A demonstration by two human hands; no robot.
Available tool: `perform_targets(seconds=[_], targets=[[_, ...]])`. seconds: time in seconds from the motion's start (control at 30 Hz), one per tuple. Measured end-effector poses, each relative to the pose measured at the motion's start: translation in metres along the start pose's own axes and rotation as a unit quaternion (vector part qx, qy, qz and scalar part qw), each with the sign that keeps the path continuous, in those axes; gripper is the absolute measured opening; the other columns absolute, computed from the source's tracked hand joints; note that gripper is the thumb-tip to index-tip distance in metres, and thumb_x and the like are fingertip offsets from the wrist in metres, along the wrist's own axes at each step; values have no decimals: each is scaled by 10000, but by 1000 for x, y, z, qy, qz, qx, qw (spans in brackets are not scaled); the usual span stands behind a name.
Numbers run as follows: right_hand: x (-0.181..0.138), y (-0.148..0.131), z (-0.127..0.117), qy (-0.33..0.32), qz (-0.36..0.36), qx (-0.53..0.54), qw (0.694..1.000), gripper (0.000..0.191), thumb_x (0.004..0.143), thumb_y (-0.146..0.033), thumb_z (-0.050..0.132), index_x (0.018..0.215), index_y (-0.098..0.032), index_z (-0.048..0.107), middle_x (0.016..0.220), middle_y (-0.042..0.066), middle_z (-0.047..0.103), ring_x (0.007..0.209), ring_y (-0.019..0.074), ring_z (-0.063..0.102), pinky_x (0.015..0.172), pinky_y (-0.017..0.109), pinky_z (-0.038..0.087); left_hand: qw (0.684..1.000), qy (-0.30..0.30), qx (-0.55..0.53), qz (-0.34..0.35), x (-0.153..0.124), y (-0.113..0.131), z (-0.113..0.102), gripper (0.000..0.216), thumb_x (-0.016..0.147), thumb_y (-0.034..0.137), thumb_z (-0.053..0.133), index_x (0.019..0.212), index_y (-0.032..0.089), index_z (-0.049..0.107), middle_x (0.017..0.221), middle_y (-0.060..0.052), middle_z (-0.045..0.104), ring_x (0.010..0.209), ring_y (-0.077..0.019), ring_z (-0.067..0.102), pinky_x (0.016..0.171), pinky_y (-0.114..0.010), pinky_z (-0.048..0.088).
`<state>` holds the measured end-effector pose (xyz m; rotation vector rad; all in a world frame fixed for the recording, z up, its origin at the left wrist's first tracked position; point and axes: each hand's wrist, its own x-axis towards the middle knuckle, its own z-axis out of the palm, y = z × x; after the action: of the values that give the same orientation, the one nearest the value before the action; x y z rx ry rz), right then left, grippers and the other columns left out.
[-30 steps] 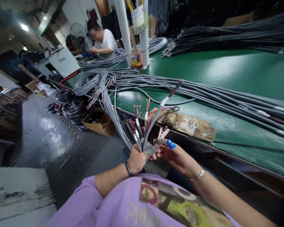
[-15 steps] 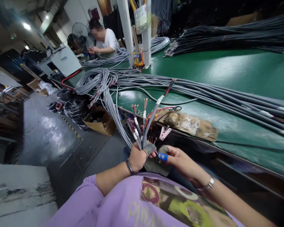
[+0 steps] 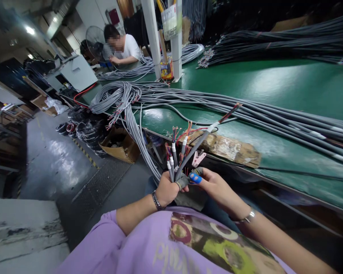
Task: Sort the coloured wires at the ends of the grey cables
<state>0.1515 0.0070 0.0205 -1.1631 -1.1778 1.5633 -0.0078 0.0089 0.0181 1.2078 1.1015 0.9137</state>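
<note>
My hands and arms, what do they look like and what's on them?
Your left hand has a grey digit cover, dark linked wristband and purple sleeve. Your right hand has a blue thumb cover, grey finger cover and silvery wristband.

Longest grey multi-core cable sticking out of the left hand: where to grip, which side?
I'd take the longest grey multi-core cable midway between the left hand and its white band. Come from above, right of the shorter cables: it leans away from them, with the pink clip just below. The tip is thin exposed wires, likely a poor hold.
</note>
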Motion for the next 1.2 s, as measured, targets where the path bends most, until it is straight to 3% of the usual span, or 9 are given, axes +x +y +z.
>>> perform_targets(seconds=[0.13,0.3,0.5,0.67,0.77,0.87,1.0,1.2], targets=[[3,2,7,-27,18,44,998,411,624,-576,741,647,-203,569,554,2,581,530,137,455,534,280,353,1000,-16,14,-2,-2,-2,-3,345,727,409,687,545,137,578,507,-16,567,483,-98,503,517,-227,418],[0,12,4,-33,29,92,995,292,670,-449,755,678,-192,618,604,0,601,571,127,488,558,263,374,1000,-13,9,-4,-2,-1,-5,370,742,431,674,544,132,583,494,-20,557,482,-101,498,516,-228,421],[1,19,10,42,70,199,977,239,643,-365,760,667,-184,604,578,-9,565,528,114,487,524,262,401,999,-42,10,-8,-1,0,-4,379,733,451,687,560,127,596,498,-19,558,486,-102,498,520,-233,418],[10,30,-16,171,99,290,936,166,671,-257,740,685,-219,579,651,-2,588,549,121,532,546,276,488,999,-38,9,-12,-7,0,-7,393,743,466,675,559,131,586,515,-21,566,490,-98,497,519,-232,409],[5,31,-21,90,125,306,940,173,679,-308,745,773,-213,636,760,24,629,635,138,581,585,280,509,1000,-25,3,-10,-8,0,-10,391,752,463,663,554,135,582,518,-22,566,489,-99,496,523,-234,417],[-3,25,-9,11,109,247,963,298,686,-451,746,806,-201,637,790,28,639,654,145,574,563,271,480,1000,-19,16,-6,-7,-1,-10,389,748,464,661,550,137,590,513,-24,567,490,-104,500,522,-235,421],[-4,18,9,-18,54,105,993,361,663,-503,760,710,-191,585,581,-17,567,547,120,492,504,244,384,999,-22,37,-6,-5,-2,-8,387,738,465,668,550,135,599,508,-25,569,497,-105,509,531,-231,429],[-4,20,6,-51,25,103,993,334,669,-465,763,739,-177,609,666,16,635,585,127,505,564,266,398,1000,-12,17,-8,-6,-4,-10,395,731,482,676,568,128,608,505,-31,576,488,-108,515,525,-235,440]])
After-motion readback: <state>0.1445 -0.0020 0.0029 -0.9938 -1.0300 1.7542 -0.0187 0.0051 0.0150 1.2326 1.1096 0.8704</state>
